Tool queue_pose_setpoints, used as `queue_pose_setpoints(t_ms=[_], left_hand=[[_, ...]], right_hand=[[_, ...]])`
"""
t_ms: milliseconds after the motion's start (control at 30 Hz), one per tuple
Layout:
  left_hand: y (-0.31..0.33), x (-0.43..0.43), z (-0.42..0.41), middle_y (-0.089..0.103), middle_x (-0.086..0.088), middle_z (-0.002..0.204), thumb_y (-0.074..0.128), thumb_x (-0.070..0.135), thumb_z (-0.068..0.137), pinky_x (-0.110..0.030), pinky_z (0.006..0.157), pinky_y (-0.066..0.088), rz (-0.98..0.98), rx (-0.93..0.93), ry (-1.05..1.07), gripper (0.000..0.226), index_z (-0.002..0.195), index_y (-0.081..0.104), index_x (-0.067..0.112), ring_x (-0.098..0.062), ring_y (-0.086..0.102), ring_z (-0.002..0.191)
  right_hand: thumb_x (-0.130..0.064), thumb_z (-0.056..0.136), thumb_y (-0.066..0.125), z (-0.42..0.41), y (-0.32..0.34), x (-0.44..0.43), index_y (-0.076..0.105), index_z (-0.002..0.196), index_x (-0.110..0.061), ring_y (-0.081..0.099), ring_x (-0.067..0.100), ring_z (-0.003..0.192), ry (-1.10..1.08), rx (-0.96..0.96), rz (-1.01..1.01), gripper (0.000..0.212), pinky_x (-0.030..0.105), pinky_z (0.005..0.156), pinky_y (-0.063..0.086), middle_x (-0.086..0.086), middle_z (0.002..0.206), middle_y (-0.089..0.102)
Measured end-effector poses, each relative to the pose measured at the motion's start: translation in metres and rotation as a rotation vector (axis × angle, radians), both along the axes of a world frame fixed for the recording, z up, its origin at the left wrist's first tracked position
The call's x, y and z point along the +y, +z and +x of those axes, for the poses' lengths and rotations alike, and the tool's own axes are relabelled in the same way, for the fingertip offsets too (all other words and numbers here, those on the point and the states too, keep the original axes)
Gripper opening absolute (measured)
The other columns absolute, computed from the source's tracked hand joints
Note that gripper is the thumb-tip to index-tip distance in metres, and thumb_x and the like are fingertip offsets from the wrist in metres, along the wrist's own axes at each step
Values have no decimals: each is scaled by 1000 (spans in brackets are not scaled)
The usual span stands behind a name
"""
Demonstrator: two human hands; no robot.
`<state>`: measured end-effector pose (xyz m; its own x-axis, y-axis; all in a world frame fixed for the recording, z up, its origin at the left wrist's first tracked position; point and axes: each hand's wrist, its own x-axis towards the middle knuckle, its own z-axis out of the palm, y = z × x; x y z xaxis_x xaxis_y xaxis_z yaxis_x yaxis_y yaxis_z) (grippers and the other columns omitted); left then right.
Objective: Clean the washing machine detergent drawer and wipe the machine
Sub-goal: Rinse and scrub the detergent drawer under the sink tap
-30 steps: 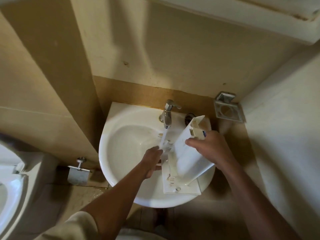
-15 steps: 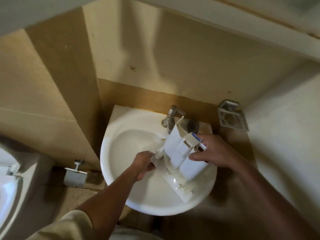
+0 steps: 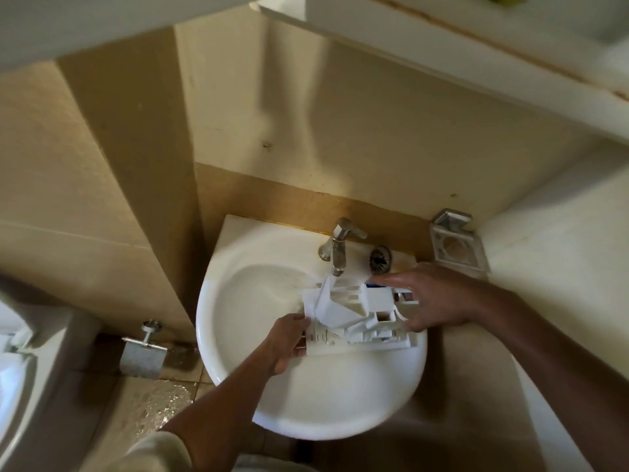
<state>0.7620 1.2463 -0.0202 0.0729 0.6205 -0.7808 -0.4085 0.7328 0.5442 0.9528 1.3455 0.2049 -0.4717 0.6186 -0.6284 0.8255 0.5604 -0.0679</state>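
Note:
The white plastic detergent drawer (image 3: 354, 311) lies tilted across the right half of the white sink (image 3: 306, 413), just under the spout of the metal tap (image 3: 338, 247). Its compartments and a small blue part face up. My left hand (image 3: 287, 342) grips the drawer's near left corner with curled fingers. My right hand (image 3: 432, 298) spans the drawer's right end, fingers stretched over the far side and thumb on the near side. Motion blur hides whether water runs from the tap.
A round metal drain strainer (image 3: 380, 258) lies on the sink ledge right of the tap. A metal soap holder (image 3: 457, 243) is fixed to the right wall. At lower left are a toilet paper holder (image 3: 143, 356), a toilet (image 3: 13, 369) and wet floor.
The drawer went from standing steeply on end under the tap to lying nearly flat across the basin. My right hand slid to its right end; my left hand stayed at the near left corner.

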Motion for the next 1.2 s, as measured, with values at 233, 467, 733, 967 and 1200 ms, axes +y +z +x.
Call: queue_pose_setpoints(t_ms=[233,467,733,967,1200], left_hand=[[-5,14,-2,74,-12,105,48,20,104,-36,74,56,74,-29,101,25,115,66,7,-29,68,90],[-8,15,-14,71,-5,76,66,17,95,-26,52,53,13,88,-36,15,105,74,8,-17,65,60],[-4,21,-19,67,-12,78,79,22,84,-31,62,53,95,328,-278,22,94,77,2,-23,63,67],[-7,4,-33,74,-1,80,71,40,90,-26,65,56,143,298,-447,28,96,77,13,-14,67,65],[2,-15,-28,78,-12,92,76,28,88,-29,60,58,171,31,-276,37,112,72,0,-25,75,76]], right_hand=[[-34,83,69,0,1,-4,23,152,-50,34,11,138,397,-49,98,85,16,106,-31,-9,130,55],[-28,93,63,1,-3,-8,19,155,-45,-3,8,151,409,-70,88,79,19,100,-36,-1,162,24],[-28,95,64,5,-1,-8,24,155,-39,-6,4,151,330,7,87,74,17,105,-30,-8,164,20],[1,96,58,0,1,-8,36,149,-44,-13,-19,140,228,160,-26,73,24,120,18,-26,157,28],[12,86,52,3,-10,-12,48,145,-34,23,0,149,-110,579,232,75,12,115,21,-14,153,38]])
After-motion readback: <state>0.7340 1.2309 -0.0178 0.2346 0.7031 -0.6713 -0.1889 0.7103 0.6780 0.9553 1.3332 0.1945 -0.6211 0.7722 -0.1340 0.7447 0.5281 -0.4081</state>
